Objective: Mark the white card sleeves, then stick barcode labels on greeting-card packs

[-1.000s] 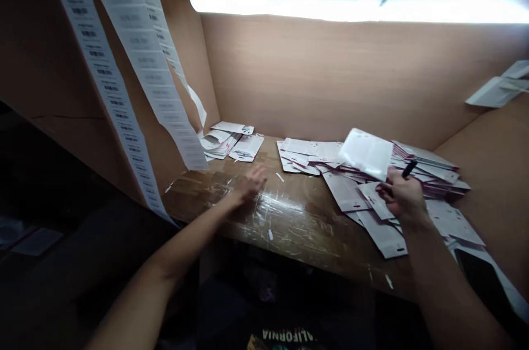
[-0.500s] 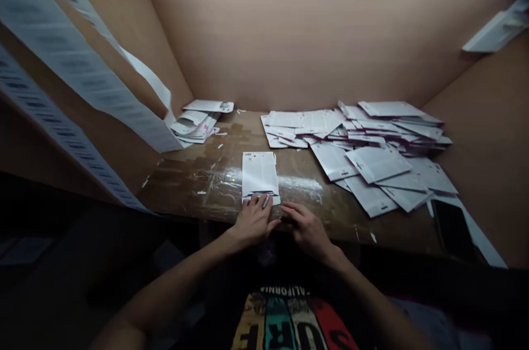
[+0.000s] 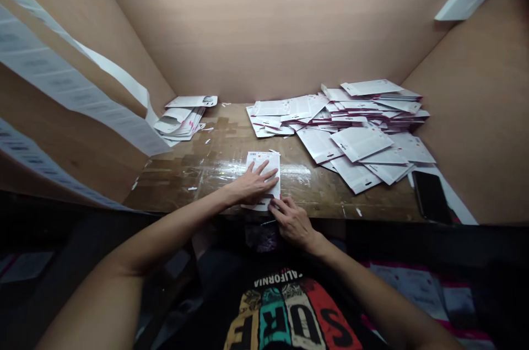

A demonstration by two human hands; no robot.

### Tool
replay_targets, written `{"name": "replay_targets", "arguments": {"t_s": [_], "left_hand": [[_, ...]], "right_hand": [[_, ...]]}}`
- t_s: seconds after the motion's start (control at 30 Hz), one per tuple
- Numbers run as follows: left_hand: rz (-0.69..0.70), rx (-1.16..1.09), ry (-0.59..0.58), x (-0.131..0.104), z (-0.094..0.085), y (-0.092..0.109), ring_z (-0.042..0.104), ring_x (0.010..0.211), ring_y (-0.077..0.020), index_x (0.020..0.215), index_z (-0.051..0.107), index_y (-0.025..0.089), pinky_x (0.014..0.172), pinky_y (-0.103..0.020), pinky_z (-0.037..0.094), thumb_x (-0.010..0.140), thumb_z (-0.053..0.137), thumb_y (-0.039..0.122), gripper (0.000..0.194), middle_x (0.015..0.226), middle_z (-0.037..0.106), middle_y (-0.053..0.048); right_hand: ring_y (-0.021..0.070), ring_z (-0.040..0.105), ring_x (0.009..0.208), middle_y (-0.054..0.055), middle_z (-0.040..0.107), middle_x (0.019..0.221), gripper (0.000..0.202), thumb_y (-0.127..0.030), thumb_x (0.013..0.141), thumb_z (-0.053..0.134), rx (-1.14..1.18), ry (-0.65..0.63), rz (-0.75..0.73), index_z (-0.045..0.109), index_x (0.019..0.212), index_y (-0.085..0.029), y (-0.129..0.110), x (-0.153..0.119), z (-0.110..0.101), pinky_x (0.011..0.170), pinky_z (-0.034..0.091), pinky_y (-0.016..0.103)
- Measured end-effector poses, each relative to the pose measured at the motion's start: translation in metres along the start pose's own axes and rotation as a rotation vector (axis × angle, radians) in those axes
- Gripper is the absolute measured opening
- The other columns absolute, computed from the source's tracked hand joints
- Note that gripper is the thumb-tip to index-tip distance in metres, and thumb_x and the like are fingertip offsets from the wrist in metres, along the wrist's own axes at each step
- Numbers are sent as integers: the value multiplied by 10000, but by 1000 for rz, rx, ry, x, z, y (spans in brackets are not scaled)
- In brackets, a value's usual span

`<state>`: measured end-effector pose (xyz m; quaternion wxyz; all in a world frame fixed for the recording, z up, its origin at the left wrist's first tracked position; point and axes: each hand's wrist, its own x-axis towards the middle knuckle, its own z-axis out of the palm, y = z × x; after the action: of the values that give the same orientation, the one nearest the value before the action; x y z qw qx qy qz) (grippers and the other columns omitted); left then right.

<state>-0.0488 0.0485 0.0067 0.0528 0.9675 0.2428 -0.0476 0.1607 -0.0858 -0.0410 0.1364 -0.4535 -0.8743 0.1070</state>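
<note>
Plainly, in the head view, I have the white packet [image 3: 253, 160] flat on the table [image 3: 169, 184] at the booth's front edge, around 6 o'clock, my left hand [image 3: 252, 183] spread open over it and my right hand [image 3: 294, 223] curled at its lower right corner, though I cannot tell whether those fingers pinch anything. From that packet, the wooden booth [image 3: 264, 25] holds a jumbled packet pile [image 3: 355, 127] at 2 o'clock, a smaller packet stack [image 3: 182, 121] at 10 and a phone [image 3: 431, 195] at 3; I can't see the packets' contents.
</note>
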Motion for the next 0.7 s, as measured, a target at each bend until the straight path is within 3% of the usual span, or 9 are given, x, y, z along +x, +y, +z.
{"name": "replay_targets", "arguments": {"t_s": [0.1, 0.17, 0.3, 0.37, 0.47, 0.57, 0.63, 0.7], "left_hand": [[123, 24, 26, 19, -3, 4, 209, 1632, -455, 1513, 554, 356, 1238, -748, 251, 914, 666, 202, 628, 1724, 397, -95], [142, 42, 53, 33, 0, 10, 284, 1598, -470, 1477, 586, 350, 1193, -732, 341, 904, 659, 168, 606, 1685, 447, -111], [-2, 87, 111, 51, 16, 23, 444, 1489, -457, 1495, 568, 304, 1038, -643, 512, 972, 516, 137, 551, 1619, 500, -183], [-75, 76, 95, 51, 20, 23, 445, 1483, -468, 1564, 502, 292, 1006, -630, 529, 990, 520, 182, 585, 1649, 460, -205], [-70, -28, 0, 45, 18, 17, 412, 1513, -484, 1651, 395, 288, 1064, -618, 505, 967, 657, 399, 742, 1689, 419, -202], [-59, -116, 67, 42, 18, 10, 312, 1596, -437, 1657, 405, 264, 1235, -612, 344, 1011, 584, 556, 731, 1718, 396, -169], [-120, -110, 134, 42, 26, 12, 241, 1636, -402, 1644, 436, 264, 1297, -620, 215, 1064, 486, 522, 637, 1746, 358, -138], [-192, -100, 155, 43, 38, 19, 203, 1653, -385, 1649, 431, 268, 1314, -621, 154, 1077, 453, 507, 620, 1763, 327, -116]], "right_hand": [[324, 528, 1178, 142, 665, 1375, 457, -140, 949, 576, -33, 13, -1, 674, 1392, -188, -2, 2, -1, 921, 542, 402], [315, 531, 1139, 146, 661, 1316, 375, -199, 964, 595, -64, 16, -18, 701, 1323, -186, -2, 3, -1, 934, 532, 407], [302, 528, 1107, 144, 639, 1263, 247, -257, 965, 615, -100, 19, -10, 731, 1170, -186, 5, 5, -1, 889, 530, 393], [300, 530, 1111, 145, 637, 1242, 210, -258, 949, 632, -85, 23, 28, 733, 1118, -186, 6, -1, -2, 876, 532, 386], [302, 549, 1119, 145, 643, 1252, 281, -225, 902, 659, -1, 24, 82, 728, 1173, -194, 6, -22, -7, 875, 542, 389], [277, 602, 1136, 126, 657, 1297, 352, -185, 894, 628, 269, 113, 193, 732, 1228, -226, 13, -42, -15, 898, 554, 373], [241, 663, 1008, 105, 705, 1133, 261, -259, 965, 580, 575, 249, 391, 744, 1164, -216, 23, -46, -21, 852, 569, 351], [206, 666, 782, 68, 696, 880, 338, -462, 1033, 527, 926, 368, 624, 732, 1031, -193, 33, -41, -27, 715, 570, 323]]}}
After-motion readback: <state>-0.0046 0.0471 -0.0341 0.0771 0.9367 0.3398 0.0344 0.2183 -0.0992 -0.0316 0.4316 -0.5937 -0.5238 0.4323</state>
